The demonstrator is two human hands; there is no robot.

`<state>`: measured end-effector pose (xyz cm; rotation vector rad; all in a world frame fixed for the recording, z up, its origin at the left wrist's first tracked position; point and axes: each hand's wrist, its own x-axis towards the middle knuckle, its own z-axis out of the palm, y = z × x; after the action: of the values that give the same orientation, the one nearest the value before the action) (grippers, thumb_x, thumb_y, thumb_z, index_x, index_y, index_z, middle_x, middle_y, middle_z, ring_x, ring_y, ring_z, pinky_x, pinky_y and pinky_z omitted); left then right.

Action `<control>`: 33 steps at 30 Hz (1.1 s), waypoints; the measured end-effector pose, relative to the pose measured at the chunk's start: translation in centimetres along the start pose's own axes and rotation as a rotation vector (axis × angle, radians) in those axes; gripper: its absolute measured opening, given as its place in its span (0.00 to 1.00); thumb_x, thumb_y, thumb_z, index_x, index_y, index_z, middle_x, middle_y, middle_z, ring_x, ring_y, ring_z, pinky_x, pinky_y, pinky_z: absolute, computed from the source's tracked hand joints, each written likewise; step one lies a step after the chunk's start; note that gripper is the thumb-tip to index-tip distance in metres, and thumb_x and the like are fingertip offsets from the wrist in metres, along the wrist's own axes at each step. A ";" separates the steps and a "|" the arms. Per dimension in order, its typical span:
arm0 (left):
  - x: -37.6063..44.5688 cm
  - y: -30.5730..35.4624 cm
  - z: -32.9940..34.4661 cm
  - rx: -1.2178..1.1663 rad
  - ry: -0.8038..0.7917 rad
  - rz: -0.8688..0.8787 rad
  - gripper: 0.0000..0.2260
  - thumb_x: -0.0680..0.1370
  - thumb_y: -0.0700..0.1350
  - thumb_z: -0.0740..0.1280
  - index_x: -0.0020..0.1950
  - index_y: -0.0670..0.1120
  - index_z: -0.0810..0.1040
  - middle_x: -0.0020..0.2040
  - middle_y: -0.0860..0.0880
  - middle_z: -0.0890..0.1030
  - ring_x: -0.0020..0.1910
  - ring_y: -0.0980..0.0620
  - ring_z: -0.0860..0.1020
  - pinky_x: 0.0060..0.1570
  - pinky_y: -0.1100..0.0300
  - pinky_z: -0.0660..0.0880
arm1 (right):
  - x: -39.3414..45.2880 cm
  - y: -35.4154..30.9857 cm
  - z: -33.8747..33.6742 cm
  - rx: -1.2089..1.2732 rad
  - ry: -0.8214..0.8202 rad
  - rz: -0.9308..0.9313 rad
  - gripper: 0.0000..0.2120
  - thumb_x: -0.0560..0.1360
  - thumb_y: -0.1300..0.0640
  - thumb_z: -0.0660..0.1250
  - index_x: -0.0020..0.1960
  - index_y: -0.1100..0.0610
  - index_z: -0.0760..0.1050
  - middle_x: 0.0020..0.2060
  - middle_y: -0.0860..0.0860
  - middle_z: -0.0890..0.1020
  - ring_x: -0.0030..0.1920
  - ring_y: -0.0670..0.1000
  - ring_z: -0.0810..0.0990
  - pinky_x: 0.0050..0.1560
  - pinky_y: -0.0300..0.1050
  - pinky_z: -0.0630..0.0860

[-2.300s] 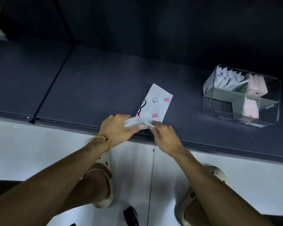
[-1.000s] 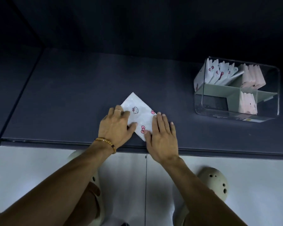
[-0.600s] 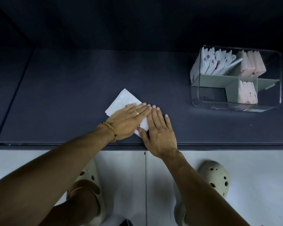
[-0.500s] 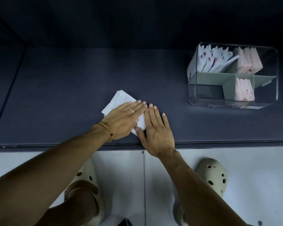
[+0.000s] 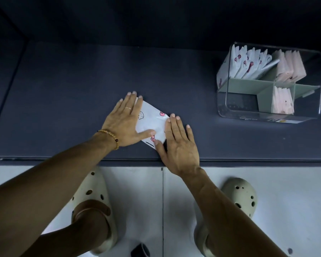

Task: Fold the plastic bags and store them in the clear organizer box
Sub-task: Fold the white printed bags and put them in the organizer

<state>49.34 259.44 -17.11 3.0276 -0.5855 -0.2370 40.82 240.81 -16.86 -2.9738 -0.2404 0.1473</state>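
A folded white plastic bag (image 5: 152,121) with pink bows and a cat print lies flat near the front edge of the dark counter (image 5: 72,89). My left hand (image 5: 125,123) presses on its left side with straight fingers. My right hand (image 5: 178,143) lies flat against its right edge, thumb on the bag's near corner. The clear organizer box (image 5: 317,75) stands at the right, apart from both hands. It holds several folded white bags (image 5: 246,64) in the back left compartment and folded pink bags (image 5: 290,66) in the right ones.
The box's front left compartment (image 5: 237,104) holds nothing. A grey divider (image 5: 263,88) splits the box. The counter's front edge (image 5: 63,158) runs just below my hands. Beneath it are white floor tiles and my feet in cream clogs (image 5: 93,199).
My left hand has slid from the bag's right part over to its left side, uncovering the printed face. The right hand stays flat at the bag's right edge.
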 end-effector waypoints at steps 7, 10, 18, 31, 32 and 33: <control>0.1 -0.5 -0.2 0.019 -0.032 0.047 0.52 0.65 0.79 0.43 0.77 0.44 0.43 0.78 0.44 0.45 0.77 0.48 0.41 0.74 0.48 0.42 | 0.2 1.1 -2.0 0.189 -0.023 -0.070 0.32 0.79 0.44 0.57 0.76 0.61 0.56 0.77 0.55 0.56 0.77 0.54 0.52 0.76 0.55 0.50; -0.3 -0.6 -0.7 0.064 -0.092 0.221 0.51 0.65 0.80 0.42 0.77 0.46 0.40 0.78 0.44 0.41 0.76 0.49 0.38 0.73 0.49 0.37 | 0.4 1.5 -3.6 0.104 0.055 -0.252 0.35 0.73 0.42 0.63 0.74 0.59 0.63 0.75 0.55 0.61 0.75 0.56 0.58 0.73 0.55 0.56; -4.7 1.3 -3.4 0.077 0.166 0.298 0.27 0.71 0.62 0.66 0.64 0.48 0.75 0.70 0.42 0.68 0.71 0.42 0.61 0.68 0.47 0.57 | -1.5 2.4 -3.5 -0.161 -0.126 -0.464 0.39 0.67 0.39 0.69 0.71 0.57 0.66 0.72 0.55 0.67 0.70 0.58 0.66 0.67 0.54 0.64; -8.1 2.2 -3.2 -0.830 0.068 -0.112 0.07 0.78 0.49 0.65 0.49 0.49 0.81 0.40 0.54 0.81 0.41 0.56 0.77 0.44 0.57 0.74 | -0.3 -0.1 -5.0 0.672 -0.048 0.125 0.07 0.74 0.46 0.67 0.47 0.48 0.77 0.32 0.42 0.78 0.34 0.43 0.77 0.35 0.34 0.70; -7.6 2.2 -3.5 -0.920 0.043 -0.175 0.07 0.78 0.48 0.66 0.50 0.48 0.81 0.40 0.55 0.83 0.41 0.56 0.80 0.46 0.57 0.76 | 0.5 -0.2 -5.2 0.720 -0.070 0.187 0.07 0.73 0.45 0.68 0.46 0.48 0.76 0.29 0.41 0.76 0.31 0.42 0.76 0.32 0.33 0.69; -7.0 2.1 -3.7 -0.986 0.023 -0.233 0.07 0.77 0.47 0.66 0.52 0.47 0.81 0.41 0.54 0.84 0.43 0.56 0.81 0.50 0.57 0.77 | 1.3 -0.3 -5.2 0.746 -0.090 0.232 0.09 0.74 0.45 0.68 0.46 0.49 0.76 0.27 0.42 0.75 0.30 0.42 0.75 0.31 0.34 0.68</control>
<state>42.75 260.17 -12.35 2.1156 -0.0483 -0.3618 42.64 240.54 -11.77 -2.2421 0.1313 0.3175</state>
